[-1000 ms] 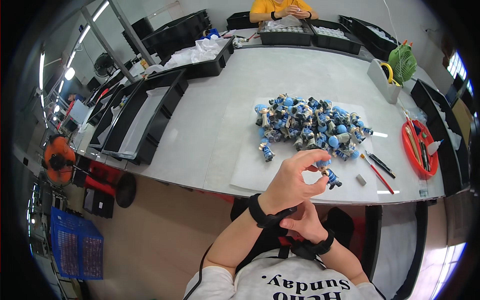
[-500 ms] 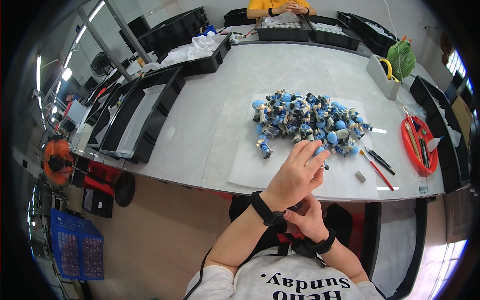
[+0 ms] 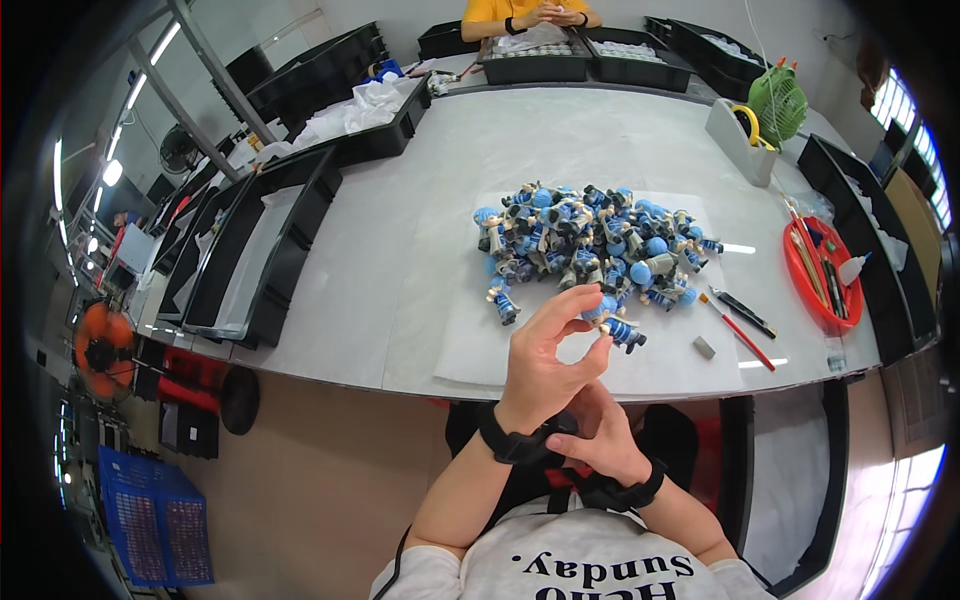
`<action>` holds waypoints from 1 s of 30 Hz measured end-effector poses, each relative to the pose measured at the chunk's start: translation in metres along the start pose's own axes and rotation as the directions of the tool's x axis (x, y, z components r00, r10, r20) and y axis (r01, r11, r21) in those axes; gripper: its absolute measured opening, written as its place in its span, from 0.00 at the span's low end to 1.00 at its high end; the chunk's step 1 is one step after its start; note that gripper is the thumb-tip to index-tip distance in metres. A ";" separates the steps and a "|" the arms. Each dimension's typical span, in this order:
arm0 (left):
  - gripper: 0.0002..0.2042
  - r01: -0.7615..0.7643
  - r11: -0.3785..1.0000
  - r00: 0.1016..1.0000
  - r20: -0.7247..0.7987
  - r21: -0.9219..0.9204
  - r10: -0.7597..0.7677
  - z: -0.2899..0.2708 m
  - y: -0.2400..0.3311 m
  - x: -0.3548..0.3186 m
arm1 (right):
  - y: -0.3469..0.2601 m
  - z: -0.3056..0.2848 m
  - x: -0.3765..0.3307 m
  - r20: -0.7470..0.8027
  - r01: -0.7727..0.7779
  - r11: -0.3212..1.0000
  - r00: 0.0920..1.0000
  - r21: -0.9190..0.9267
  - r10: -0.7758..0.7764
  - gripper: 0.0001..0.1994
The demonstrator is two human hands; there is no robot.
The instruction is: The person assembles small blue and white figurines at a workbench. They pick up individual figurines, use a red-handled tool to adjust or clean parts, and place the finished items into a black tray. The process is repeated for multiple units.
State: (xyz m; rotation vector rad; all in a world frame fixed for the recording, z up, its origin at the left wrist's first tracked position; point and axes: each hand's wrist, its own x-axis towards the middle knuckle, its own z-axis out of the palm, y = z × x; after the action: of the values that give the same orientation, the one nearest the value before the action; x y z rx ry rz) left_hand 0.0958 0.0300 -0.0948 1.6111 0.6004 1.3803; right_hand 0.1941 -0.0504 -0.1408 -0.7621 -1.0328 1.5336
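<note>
My left hand [image 3: 550, 360] pinches a small figurine [image 3: 622, 330] with a light blue head, striped blue body and dark feet between thumb and fingertips. The figurine lies tilted, feet toward the right, just above the near edge of the white sheet [image 3: 465, 360]. Beyond it is a heap of similar figurines [image 3: 560, 235], with one figurine [image 3: 503, 302] slightly apart at its left. Below my left wrist, over my lap, my right hand [image 3: 608, 440] is loosely curled, thumb apart from the fingers. Its fingertips are partly hidden by the left wrist, and nothing shows in it.
Right of the sheet lie a grey block [image 3: 704, 347], a red brush [image 3: 740, 330] and a black pen-like tool [image 3: 742, 312]. A red oval basket [image 3: 790, 260] holds tools. Black trays [image 3: 290, 270] line the left side. Across the table sits a person in yellow [image 3: 480, 20].
My left hand has turned, bringing the pinched figurine into fuller sight. My right hand stays low by the left wrist. The whole view has shifted slightly, moving the scene leftward.
</note>
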 end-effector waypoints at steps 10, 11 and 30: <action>0.22 0.197 0.980 0.975 0.116 -0.039 -0.192 -0.001 -0.020 -0.026 | -0.006 -0.037 -0.005 -0.301 0.253 0.915 0.887 -0.315 -0.349 0.19; 0.21 0.191 0.981 0.975 0.119 -0.019 -0.187 0.000 -0.020 -0.027 | -0.005 -0.035 -0.005 -0.338 0.241 0.927 0.880 -0.286 -0.333 0.18; 0.14 0.504 0.700 0.838 0.090 -0.506 -0.538 0.001 -0.042 -0.028 | -0.015 -0.040 0.011 -0.206 0.123 0.842 0.942 -0.526 -0.266 0.18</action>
State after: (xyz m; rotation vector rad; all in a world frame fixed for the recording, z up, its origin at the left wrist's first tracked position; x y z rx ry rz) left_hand 0.0968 0.0265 -0.1457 0.8663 0.6037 1.0374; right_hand 0.2336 -0.0310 -0.1429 -1.1569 -1.2776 0.9445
